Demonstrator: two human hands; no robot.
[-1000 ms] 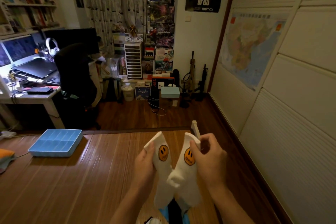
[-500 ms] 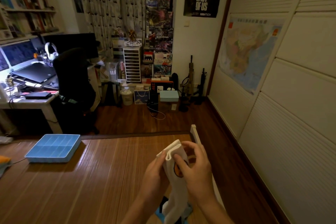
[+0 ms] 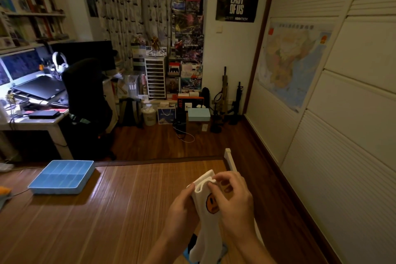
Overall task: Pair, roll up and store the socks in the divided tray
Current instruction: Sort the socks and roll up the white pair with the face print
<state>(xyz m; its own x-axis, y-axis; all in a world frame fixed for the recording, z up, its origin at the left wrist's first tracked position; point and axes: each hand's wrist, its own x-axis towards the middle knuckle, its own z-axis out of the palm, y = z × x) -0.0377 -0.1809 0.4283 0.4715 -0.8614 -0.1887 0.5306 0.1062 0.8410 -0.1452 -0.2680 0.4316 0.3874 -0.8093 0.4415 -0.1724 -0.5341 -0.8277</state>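
Note:
Two white socks point(image 3: 206, 216) with an orange smiley patch are held together, cuffs up, above the wooden mat. My left hand point(image 3: 181, 210) grips the pair from the left side. My right hand point(image 3: 233, 203) pinches the cuffs at the top with curled fingers. The toes hang down over dark and blue socks point(image 3: 190, 248) at the bottom edge, mostly hidden. The blue divided tray point(image 3: 62, 177) sits on the mat far to the left, with nothing visible in its compartments.
An orange and grey cloth point(image 3: 4, 194) lies at the left edge. A white bed post point(image 3: 228, 158) stands at the mat's far right corner. Beyond are a desk point(image 3: 32, 121), black chair point(image 3: 85, 96) and boxes on the floor.
The two socks, held apart side by side, have been brought together into one stack. My hands closed in on each other, and the right hand moved onto the cuffs.

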